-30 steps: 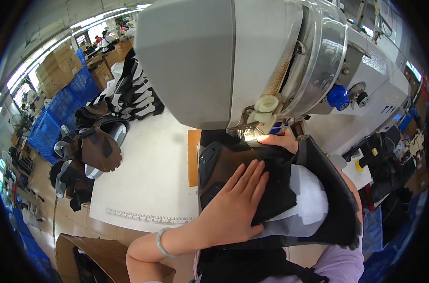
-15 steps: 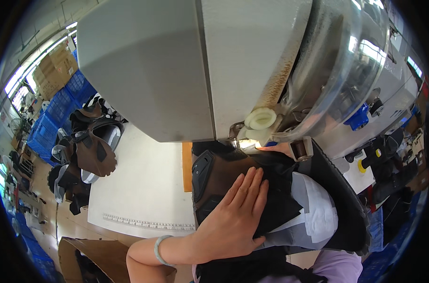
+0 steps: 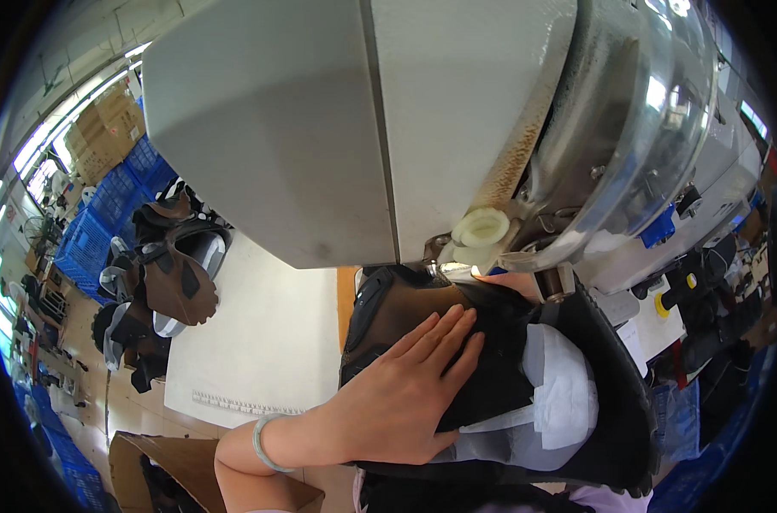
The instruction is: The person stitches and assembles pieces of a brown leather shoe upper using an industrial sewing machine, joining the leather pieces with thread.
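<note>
Head view: nearest, below the sewing machine (image 3: 277,154), the person's left hand (image 3: 401,402) lies open and palm down, fingers straight, pressing on a brown and black shoe piece (image 3: 414,309) rather than gripping it. A pale bracelet (image 3: 267,443) circles that wrist. The shoe piece sits under the machine's head, its far edge at the lit stitching spot. To the right, below the machine, spread a wrinkled white lining (image 3: 564,393) and a broad black flap (image 3: 628,376).

Farther in, the right hand (image 3: 515,282) shows only as a sliver beside the stitching spot; whether it grips anything cannot be told. That seems the chief danger: the needle is hidden from here, and a small slip could put a fingertip under it. With only a flat palm on the near side, the shoe piece might also twist, bending the seam. The loose lining or flap could fold beneath and get caught, or their weight could drag the work aside.

Left of the machine, the white worktop (image 3: 251,333) carries a heap of similar pieces (image 3: 179,286); beyond stand blue crates (image 3: 85,248).
</note>
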Available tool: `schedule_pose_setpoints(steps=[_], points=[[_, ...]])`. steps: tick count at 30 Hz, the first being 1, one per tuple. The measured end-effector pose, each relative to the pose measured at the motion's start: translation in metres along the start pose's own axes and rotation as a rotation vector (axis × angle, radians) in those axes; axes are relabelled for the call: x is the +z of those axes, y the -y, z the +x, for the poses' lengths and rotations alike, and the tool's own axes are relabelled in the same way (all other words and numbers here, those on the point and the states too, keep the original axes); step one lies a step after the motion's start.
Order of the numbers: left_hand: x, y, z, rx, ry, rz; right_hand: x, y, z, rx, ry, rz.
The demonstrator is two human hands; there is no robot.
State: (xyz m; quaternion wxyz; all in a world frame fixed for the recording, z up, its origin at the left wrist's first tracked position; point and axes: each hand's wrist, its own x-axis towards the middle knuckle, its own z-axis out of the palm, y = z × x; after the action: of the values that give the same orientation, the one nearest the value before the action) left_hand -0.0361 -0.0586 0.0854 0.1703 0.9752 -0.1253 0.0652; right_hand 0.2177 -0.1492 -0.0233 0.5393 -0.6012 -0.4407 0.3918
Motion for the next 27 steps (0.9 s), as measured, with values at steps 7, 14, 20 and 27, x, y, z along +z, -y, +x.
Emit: schedule_pose_setpoints(steps=[7, 14, 20, 27], points=[[-0.015, 0.01, -0.006, 0.022, 0.14, 0.045, 0.025, -0.01, -0.015, -0.165, -0.156, 0.161], [-0.002, -0.008, -0.002, 0.056, 0.08, 0.389, 0.033, 0.002, -0.023, -0.152, -0.205, 0.018], [0.004, -0.003, -0.01, 0.077, 0.048, 0.534, 0.051, 0.01, -0.022, -0.201, -0.258, 0.217], [0.002, -0.002, -0.012, 0.039, 0.115, 0.434, 0.05, 0.003, -0.028, -0.232, -0.314, 0.076]])
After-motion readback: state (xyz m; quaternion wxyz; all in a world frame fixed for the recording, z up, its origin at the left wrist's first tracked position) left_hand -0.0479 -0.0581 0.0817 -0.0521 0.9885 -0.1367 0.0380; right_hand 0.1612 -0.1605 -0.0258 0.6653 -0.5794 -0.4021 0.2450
